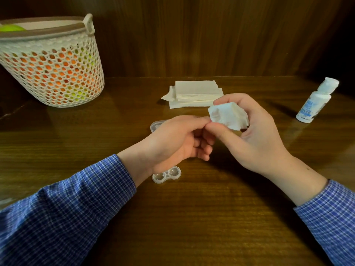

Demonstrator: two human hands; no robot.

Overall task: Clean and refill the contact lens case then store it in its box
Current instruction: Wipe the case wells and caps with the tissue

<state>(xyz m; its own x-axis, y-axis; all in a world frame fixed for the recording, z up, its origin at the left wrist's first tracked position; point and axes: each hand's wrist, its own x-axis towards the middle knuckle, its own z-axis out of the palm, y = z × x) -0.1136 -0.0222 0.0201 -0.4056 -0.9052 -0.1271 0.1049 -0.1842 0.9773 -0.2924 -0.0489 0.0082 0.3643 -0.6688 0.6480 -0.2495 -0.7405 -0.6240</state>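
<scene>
A crumpled white tissue is held in the right hand, raised above the wooden table a little right of centre. The right fingers are curled round the far side of the tissue and the thumb is laid along its near edge, so that the wad is pinched between them. The left hand is brought up against it from the left; its fingers are curled inward and pressed together, and the tip of its forefinger meets the right thumb at the tissue's left edge. Whether anything small is gripped inside the left hand cannot be told, since the palm is turned away.

The clear contact lens case, with two round wells side by side, is seen lying on the table just nearer than the left wrist and partly covered by it. A clear plastic box is partly hidden beyond the left hand; only its rounded left end is shown.

A stack of folded white tissues is laid farther back at centre. A small white bottle with a blue label and a white cap is stood upright at the far right. A white perforated basket holding orange and green contents is placed at the far left, against a wooden wall. Both forearms are covered by blue checked sleeves.
</scene>
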